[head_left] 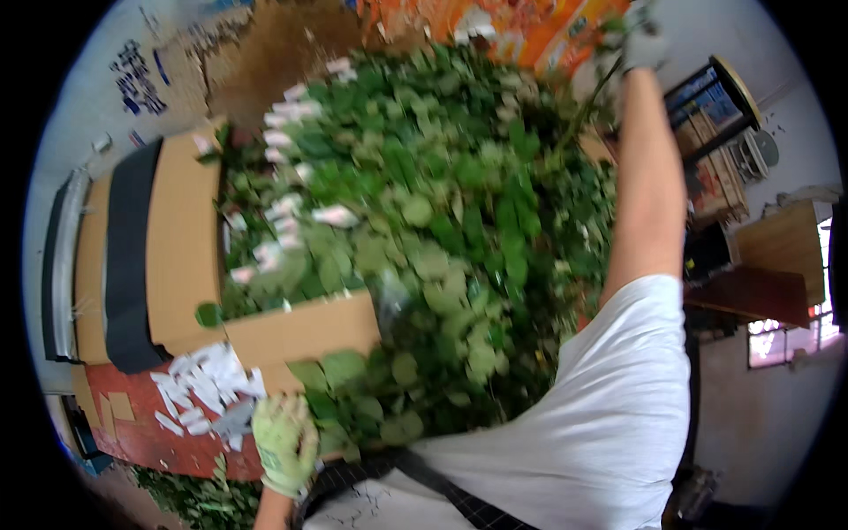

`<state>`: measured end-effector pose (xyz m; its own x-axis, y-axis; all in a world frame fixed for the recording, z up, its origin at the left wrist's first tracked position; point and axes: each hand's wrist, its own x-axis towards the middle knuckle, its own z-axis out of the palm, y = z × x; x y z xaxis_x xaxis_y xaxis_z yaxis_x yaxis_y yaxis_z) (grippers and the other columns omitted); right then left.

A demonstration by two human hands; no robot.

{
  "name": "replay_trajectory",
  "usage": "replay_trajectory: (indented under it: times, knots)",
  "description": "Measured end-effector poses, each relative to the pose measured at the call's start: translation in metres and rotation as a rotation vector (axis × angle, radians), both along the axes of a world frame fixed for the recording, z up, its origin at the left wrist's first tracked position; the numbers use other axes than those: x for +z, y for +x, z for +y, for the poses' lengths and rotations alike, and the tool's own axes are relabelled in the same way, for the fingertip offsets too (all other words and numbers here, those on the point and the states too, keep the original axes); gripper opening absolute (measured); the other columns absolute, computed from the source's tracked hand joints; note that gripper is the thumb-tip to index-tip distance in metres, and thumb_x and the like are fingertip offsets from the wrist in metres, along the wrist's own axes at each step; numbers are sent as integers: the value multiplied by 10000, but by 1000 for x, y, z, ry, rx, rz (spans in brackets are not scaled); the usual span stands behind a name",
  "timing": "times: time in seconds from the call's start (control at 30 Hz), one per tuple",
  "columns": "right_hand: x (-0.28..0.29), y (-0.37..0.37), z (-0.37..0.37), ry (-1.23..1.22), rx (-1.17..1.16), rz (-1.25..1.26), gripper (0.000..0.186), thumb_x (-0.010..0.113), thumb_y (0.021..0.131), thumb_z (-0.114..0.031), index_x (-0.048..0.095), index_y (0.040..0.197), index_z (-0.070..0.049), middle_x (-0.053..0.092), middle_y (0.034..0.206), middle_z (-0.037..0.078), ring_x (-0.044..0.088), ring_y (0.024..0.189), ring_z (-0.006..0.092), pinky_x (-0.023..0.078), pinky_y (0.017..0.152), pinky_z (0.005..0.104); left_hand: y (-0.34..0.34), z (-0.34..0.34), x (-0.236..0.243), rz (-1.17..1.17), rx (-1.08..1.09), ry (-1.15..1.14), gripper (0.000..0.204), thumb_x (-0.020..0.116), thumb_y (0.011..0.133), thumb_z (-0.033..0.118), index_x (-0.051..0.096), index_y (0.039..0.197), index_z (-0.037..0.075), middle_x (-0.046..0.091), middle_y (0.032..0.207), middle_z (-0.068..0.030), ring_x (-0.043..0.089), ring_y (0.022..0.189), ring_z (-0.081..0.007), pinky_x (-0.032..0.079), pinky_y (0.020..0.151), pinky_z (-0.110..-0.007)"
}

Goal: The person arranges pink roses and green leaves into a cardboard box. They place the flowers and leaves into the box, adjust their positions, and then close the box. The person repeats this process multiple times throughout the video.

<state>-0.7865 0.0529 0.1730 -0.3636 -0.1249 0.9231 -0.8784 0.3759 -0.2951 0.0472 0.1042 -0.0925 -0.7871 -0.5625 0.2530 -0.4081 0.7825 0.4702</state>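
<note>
- The leaf pile [424, 212], green and loosely heaped, fills the middle of the work surface; the places below are told from it.
- The right hand [647, 53], gloved and blurred, is beyond the far right corner of the pile. It seems closed on a leafy stem [585, 108], whose lower part slants down towards the pile; I cannot make out the separate fingers.
- The left hand [284, 446], in a pale green glove, is at the near left corner of the pile, fingers partly curled. I cannot tell whether it grips anything.
- Along the left side of the pile lie pale pink-and-white flower heads [336, 215], their stems apparently buried under the leaves.
- A cardboard piece [305, 331] lies at the near left part of the pile, with white strips [205, 382] scattered farther left on the red tabletop [132, 433].
- Possible trouble: the stem could snag on leaves at the right of the pile, since everything there is tangled, and a hard pull might tear foliage or drag neighbours along.
- The flower heads left of the pile could be bruised or bent if the heap shifts, because they lie loose and close together.
- A sweep of the left hand could scatter the strips, which look light, or nudge the cardboard into the nearby leaves.
</note>
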Motion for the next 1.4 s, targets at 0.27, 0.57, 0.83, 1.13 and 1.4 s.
replay_trajectory:
  times: [0.27,0.57,0.83,1.13,1.4]
  knots:
    - [92,150,111,-6,431,-355,324,615,887,-264,650,1111,-33,650,1095,125,597,1004,220,469,868,387,5,6,16,-19,-41,45,360,588,818,49,599,1162,-55,586,1246,-228,512,1189,-426,369,1033,-490]
    - [33,105,140,-1073,1271,-919,300,629,906,-276,659,1124,-72,592,1233,80,525,1136,179,434,943,373,-1,4,10,139,-68,-53,363,623,728,129,617,1054,-31,607,1124,-180,548,1031,-374,426,889,-464]
    - [129,24,217,-1464,1969,-384,283,638,916,-276,665,1137,-101,548,1335,47,472,1234,151,409,999,362,-4,-2,57,237,-123,-204,405,670,755,89,618,1151,28,575,1263,-185,518,1185,-416,397,1005,-494]
    - [119,148,278,-415,753,-514,312,625,870,-190,658,1166,-95,560,1295,67,500,1191,183,426,972,361,-217,-167,61,-408,-347,-242,1070,804,656,368,235,1533,139,221,1568,-221,235,1435,-409,258,1157,-469]
    - [56,259,404,-238,179,10,365,612,830,-114,651,1192,-89,570,1259,84,525,1152,211,442,948,360,-295,-178,10,-673,-525,-488,1142,807,582,178,194,1546,165,528,1296,-165,544,1180,-332,464,960,-409]
